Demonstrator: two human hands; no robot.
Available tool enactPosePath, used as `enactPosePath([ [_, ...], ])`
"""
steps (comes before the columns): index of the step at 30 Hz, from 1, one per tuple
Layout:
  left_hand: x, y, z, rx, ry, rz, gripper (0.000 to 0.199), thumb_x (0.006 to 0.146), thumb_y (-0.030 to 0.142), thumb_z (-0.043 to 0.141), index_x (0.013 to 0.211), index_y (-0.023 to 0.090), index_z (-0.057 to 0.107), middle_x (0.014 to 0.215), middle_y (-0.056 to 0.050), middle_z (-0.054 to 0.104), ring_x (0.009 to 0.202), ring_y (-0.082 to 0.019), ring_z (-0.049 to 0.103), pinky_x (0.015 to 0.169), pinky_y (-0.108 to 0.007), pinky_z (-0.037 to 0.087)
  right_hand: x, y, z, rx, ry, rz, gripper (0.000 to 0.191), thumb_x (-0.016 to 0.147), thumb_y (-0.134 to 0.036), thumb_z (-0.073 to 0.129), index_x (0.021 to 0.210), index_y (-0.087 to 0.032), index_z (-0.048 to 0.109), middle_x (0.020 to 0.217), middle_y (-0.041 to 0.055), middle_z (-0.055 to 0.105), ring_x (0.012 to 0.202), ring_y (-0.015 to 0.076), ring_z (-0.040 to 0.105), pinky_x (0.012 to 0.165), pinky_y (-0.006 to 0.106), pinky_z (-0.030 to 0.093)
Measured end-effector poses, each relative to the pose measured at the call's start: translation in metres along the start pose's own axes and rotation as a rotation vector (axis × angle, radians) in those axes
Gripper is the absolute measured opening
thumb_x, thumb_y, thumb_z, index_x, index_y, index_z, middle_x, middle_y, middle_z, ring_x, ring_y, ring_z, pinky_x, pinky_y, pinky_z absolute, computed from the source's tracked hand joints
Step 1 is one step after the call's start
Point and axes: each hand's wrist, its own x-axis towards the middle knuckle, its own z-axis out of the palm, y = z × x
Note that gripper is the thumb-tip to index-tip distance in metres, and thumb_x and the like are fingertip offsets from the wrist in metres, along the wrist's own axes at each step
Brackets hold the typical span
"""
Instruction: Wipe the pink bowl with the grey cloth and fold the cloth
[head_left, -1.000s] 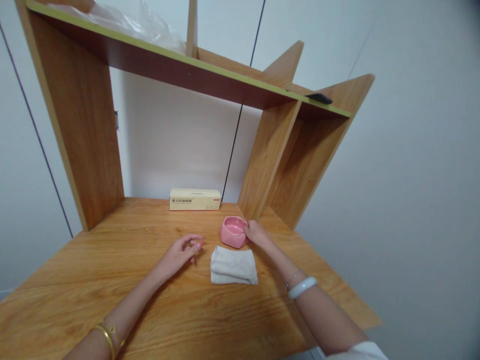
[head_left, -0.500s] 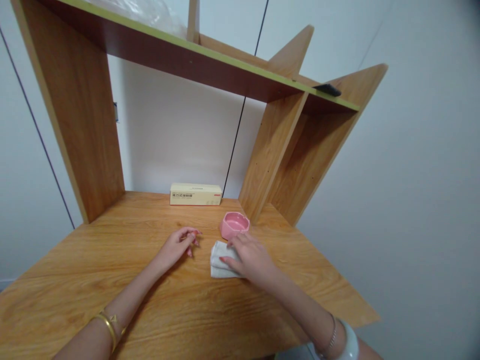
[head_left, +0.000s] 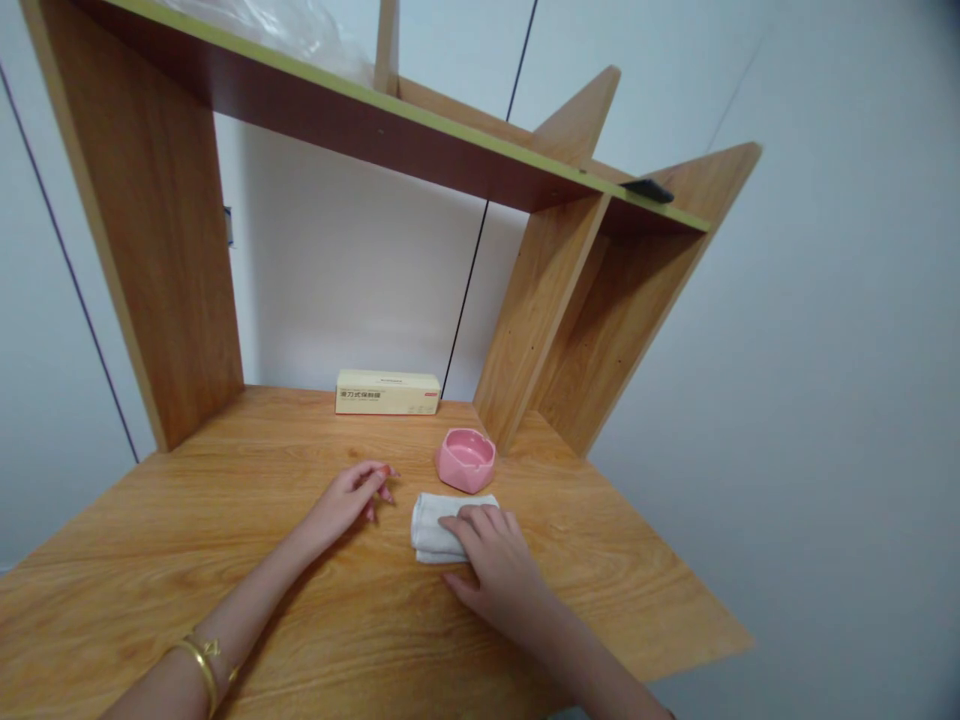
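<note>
Pale wall panels (head_left: 360, 260) with dark seams stand behind a pink bowl (head_left: 454, 472), the reference for all positions below. A folded light-grey cloth (head_left: 429, 525) lies flat, just in front of the bowl. The right hand (head_left: 501, 565) covers the cloth's right portion: fingers bent over its top, thumb set apart from the index finger at the near edge. Whether the fingers grip the fabric cannot be determined. The left hand (head_left: 349, 500) is left of the bowl, fingers loosely curved, fingertips apart, clear of the cloth. All three rest on or over a wood-grain desk (head_left: 345, 640). A cream box (head_left: 386, 395) sits behind and left of the bowl. A wooden shelf unit (head_left: 544, 310) rises behind the bowl, spanning both sides.
</note>
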Motion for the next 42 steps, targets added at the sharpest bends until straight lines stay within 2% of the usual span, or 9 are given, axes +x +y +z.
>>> enactPosePath([
  [8,0.001,-0.001,0.0,0.056,-0.031,0.011,0.037,0.072,0.049,0.052,0.078,0.013,0.06,0.059,-0.003,0.06,0.037,-0.008,0.045,0.038,-0.02,0.036,-0.009,0.029,0.011,-0.289,-0.027,0.121,0.032,0.081,-0.008,0.04,0.105,-0.022,0.056,0.092,0.0097,0.055,0.082,0.0215,0.046,0.071,0.033,0.032],
  [16,-0.001,-0.004,0.001,0.088,-0.066,0.002,0.035,0.073,0.048,0.05,0.079,0.014,0.06,0.058,-0.002,0.059,0.039,-0.008,0.045,0.039,-0.02,0.036,-0.013,0.051,-0.005,-0.118,-0.079,0.087,0.038,0.074,-0.012,0.046,0.111,-0.019,0.054,0.099,0.0079,0.055,0.093,0.0216,0.043,0.082,0.033,0.031],
  [22,0.001,-0.008,-0.001,0.121,-0.102,-0.021,0.04,0.074,0.051,0.047,0.081,0.013,0.058,0.06,-0.001,0.058,0.04,-0.007,0.044,0.04,-0.019,0.036,0.002,0.033,-0.019,0.104,-0.116,0.103,0.038,0.071,-0.003,0.038,0.101,-0.017,0.056,0.099,0.0067,0.055,0.093,0.0181,0.045,0.081,0.029,0.031],
  [26,0.0,-0.008,-0.001,0.127,-0.096,-0.035,0.041,0.074,0.052,0.048,0.079,0.013,0.057,0.059,0.0,0.058,0.039,-0.006,0.043,0.04,-0.019,0.035,0.019,0.014,-0.019,0.101,-0.232,0.181,0.031,0.065,0.001,0.039,0.088,-0.014,0.055,0.09,0.0084,0.058,0.084,0.0186,0.048,0.072,0.028,0.033],
  [29,0.002,-0.009,0.0,0.093,-0.093,-0.055,0.039,0.071,0.052,0.051,0.077,0.013,0.057,0.058,0.0,0.058,0.039,-0.006,0.043,0.04,-0.019,0.035,0.037,-0.003,-0.023,0.155,-0.161,0.166,0.027,0.068,0.0,0.039,0.084,-0.015,0.054,0.086,0.0074,0.058,0.083,0.0181,0.05,0.072,0.028,0.033],
  [31,0.004,-0.01,-0.002,0.05,-0.057,-0.086,0.038,0.068,0.05,0.054,0.076,0.013,0.058,0.057,0.0,0.058,0.039,-0.007,0.044,0.04,-0.019,0.035,0.052,-0.018,-0.021,0.278,-0.072,0.068,0.029,0.067,0.002,0.038,0.084,-0.016,0.054,0.087,0.0057,0.058,0.086,0.0165,0.05,0.074,0.026,0.034],
  [34,0.007,-0.011,-0.007,-0.063,0.068,-0.13,0.035,0.063,0.046,0.06,0.074,0.013,0.058,0.057,0.001,0.058,0.042,-0.008,0.047,0.042,-0.019,0.036,0.076,-0.04,-0.006,0.49,-0.028,-0.071,0.031,0.065,0.004,0.039,0.081,-0.018,0.054,0.088,0.0029,0.057,0.085,0.0135,0.051,0.073,0.023,0.036],
  [37,0.007,-0.009,-0.012,-0.212,0.172,-0.13,0.032,0.061,0.041,0.062,0.075,0.013,0.06,0.065,-0.002,0.063,0.059,-0.013,0.058,0.057,-0.022,0.044,0.098,-0.058,0.019,0.614,-0.101,-0.035,0.024,0.068,0.001,0.041,0.07,-0.018,0.056,0.072,0.0,0.057,0.067,0.0114,0.051,0.062,0.021,0.036],
  [42,0.006,-0.007,-0.013,-0.348,0.12,-0.22,0.025,0.067,0.036,0.06,0.076,0.012,0.061,0.074,-0.007,0.067,0.072,-0.016,0.062,0.073,-0.025,0.046,0.112,-0.067,0.054,0.761,-0.173,-0.03,0.026,0.067,0.003,0.041,0.06,-0.017,0.057,0.056,-0.0026,0.05,0.055,0.0088,0.046,0.054,0.019,0.032],
])
